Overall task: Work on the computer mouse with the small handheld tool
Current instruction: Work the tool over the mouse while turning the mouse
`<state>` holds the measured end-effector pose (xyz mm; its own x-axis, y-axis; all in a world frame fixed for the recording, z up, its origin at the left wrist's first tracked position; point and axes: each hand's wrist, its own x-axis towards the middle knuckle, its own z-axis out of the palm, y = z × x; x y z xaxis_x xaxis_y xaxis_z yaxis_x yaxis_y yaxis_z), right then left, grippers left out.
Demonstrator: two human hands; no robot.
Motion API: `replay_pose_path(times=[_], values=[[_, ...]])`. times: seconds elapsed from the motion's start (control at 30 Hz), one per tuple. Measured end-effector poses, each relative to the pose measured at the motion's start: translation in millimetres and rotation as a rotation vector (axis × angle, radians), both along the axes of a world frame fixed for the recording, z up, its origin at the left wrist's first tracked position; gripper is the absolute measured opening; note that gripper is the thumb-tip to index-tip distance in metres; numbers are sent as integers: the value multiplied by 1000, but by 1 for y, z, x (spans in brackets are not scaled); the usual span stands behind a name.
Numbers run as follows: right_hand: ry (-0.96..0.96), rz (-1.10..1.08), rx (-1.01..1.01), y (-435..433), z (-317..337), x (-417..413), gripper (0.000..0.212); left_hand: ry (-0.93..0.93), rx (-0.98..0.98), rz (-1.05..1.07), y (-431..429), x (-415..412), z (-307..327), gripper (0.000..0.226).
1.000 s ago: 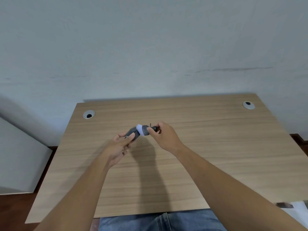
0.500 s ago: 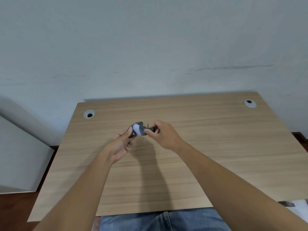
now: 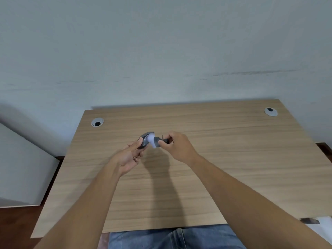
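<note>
head view, looking forward and down. a wooden desk [image 3: 224, 177] fills the lower half of the frame, set against a pale wall [image 3: 161, 51]. 2 bare forearms reach from 6 o'clock toward the centre of the desk, where both hands meet above its surface.

the left hand [image 3: 128, 156] is clasped around a dark grey computer mouse [image 3: 143, 141], fingers curled beneath it and the thumb lying along its near side; the mouse is held clear of the desk, tilted, its far end pointing toward 1 o'clock. the right hand [image 3: 177, 147], at 3 o'clock of the mouse, is pinched on a small handheld tool [image 3: 159, 141]: thumb and fingertips grip its dark handle, and its grey body ends in a pale, rounded head [image 3: 151, 138]. that head lies against the mouse's upper right side; its outline is blurred, so the exact contact point cannot be told. a thin dark projection stands up from the tool just beside the right hand's fingers.

the hands cast a shadow [image 3: 159, 177] on the desk toward 6 o'clock. 2 round grey cable grommets sit in the desk's far corners, 1 at 10 o'clock [image 3: 97, 122] and 1 at 2 o'clock [image 3: 270, 111], both well apart from the hands. blue denim [image 3: 170, 238] shows below the near desk edge at 6 o'clock. a pale panel [image 3: 21, 177] stands beside the desk at 9 o'clock.
</note>
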<state>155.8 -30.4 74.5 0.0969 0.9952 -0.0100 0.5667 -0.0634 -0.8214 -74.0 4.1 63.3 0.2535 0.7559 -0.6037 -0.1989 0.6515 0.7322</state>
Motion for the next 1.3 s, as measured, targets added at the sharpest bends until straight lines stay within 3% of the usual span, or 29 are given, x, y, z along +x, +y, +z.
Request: replay_pose_path(times=[0.1,0.27,0.43,0.5,0.7,0.83,0.93,1.13,1.3], values=[[26,-104,-17,4,2,3,24,26,18,24,-4,3,4,63],[76,174,-86,-2,11,5,25,77,33,83,-4,2,2,46],[1,-113,-75,4,12,10,32,254,249,59,-9,5,5,39],[15,-167,-78,4,14,10,31,330,356,15,-11,6,4,39],[16,34,-48,1,15,-2,35,487,540,-106,-7,7,-4,43],[-16,-164,-83,4,12,5,28,545,611,-148,-9,5,-7,68],[-28,-230,-121,5,13,10,33,661,673,-164,-11,6,-7,59],[-63,73,7,-2,23,-9,42,756,738,-182,-13,11,-2,44],[-31,-206,2,2,21,-4,30,741,783,-171,-15,11,5,43]])
